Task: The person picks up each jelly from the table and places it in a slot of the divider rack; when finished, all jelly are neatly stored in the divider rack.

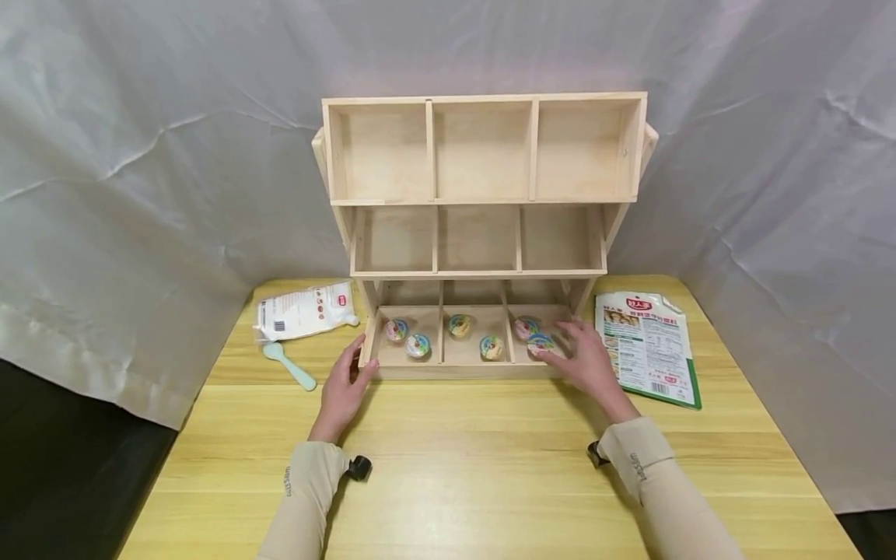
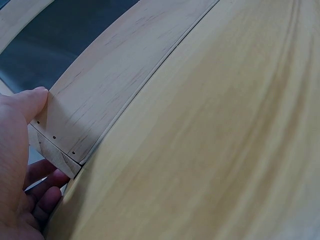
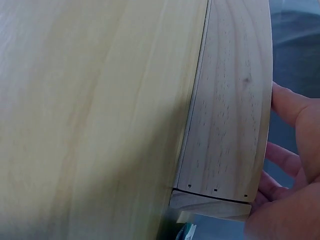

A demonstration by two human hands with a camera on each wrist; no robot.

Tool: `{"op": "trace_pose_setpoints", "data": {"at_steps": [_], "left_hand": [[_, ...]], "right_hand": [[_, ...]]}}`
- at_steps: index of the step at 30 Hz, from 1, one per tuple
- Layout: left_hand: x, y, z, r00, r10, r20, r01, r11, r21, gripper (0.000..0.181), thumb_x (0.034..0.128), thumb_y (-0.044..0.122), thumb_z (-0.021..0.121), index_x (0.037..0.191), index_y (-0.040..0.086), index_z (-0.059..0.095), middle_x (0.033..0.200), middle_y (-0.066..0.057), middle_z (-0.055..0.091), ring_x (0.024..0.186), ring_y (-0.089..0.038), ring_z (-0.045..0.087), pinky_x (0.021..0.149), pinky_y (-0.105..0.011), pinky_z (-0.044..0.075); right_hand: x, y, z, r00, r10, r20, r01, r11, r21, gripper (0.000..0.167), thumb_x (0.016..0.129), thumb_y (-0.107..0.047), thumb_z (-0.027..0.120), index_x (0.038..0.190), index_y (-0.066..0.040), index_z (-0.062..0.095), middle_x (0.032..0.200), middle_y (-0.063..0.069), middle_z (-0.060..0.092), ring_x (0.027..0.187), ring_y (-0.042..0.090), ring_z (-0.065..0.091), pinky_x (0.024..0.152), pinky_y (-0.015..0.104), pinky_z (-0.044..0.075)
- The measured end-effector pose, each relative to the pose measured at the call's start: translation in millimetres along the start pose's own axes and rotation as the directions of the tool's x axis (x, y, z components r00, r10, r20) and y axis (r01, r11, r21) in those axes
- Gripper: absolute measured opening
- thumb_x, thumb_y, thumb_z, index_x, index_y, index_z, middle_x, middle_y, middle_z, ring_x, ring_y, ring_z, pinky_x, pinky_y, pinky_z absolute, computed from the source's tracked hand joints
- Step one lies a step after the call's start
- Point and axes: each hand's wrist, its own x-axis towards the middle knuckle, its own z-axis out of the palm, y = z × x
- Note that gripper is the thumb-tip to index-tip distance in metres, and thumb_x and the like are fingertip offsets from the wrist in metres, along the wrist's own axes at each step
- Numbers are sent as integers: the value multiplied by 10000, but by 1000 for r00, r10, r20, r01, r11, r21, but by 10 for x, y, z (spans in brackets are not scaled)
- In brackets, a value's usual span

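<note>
My left hand (image 1: 345, 389) grips the left front corner of the wooden rack (image 1: 483, 274), thumb over the top edge and other fingers outside the end wall. My right hand (image 1: 584, 362) reaches over the rack's lower right compartment. Its thumb is at a jelly cup (image 1: 540, 344), the fingers spread apart; the wrist view hides that cup behind the front board (image 3: 227, 100). Another jelly cup (image 1: 526, 327) lies just behind. Two cups share the lower left compartment, a pink one (image 1: 396, 330) and a whitish one (image 1: 418, 346). Two yellowish jelly cups (image 1: 459, 326) are in the middle.
Left of the rack lie a white printed pouch (image 1: 306, 311) and a pale-green spoon (image 1: 289, 365). A green-and-white printed packet (image 1: 647, 346) lies to its right, near the right hand. Grey curtains (image 1: 168, 171) enclose the wooden table (image 1: 448, 459) at the back and sides.
</note>
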Motion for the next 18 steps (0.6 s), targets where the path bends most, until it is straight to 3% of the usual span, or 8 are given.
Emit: {"op": "trace_pose_setpoints", "data": {"at_steps": [18], "left_hand": [[-11, 14, -3, 1000, -6, 11, 6, 1000, 5, 655, 1036, 461, 605, 1611, 254, 368, 1445, -201, 574, 1277, -344, 582, 1089, -507, 477]], "right_hand": [[2, 20, 5, 1000, -1, -4, 1, 1000, 0, 782, 883, -401, 820, 1502, -36, 511, 1611, 332, 297, 1446, 555, 319, 1133, 768, 277]]}}
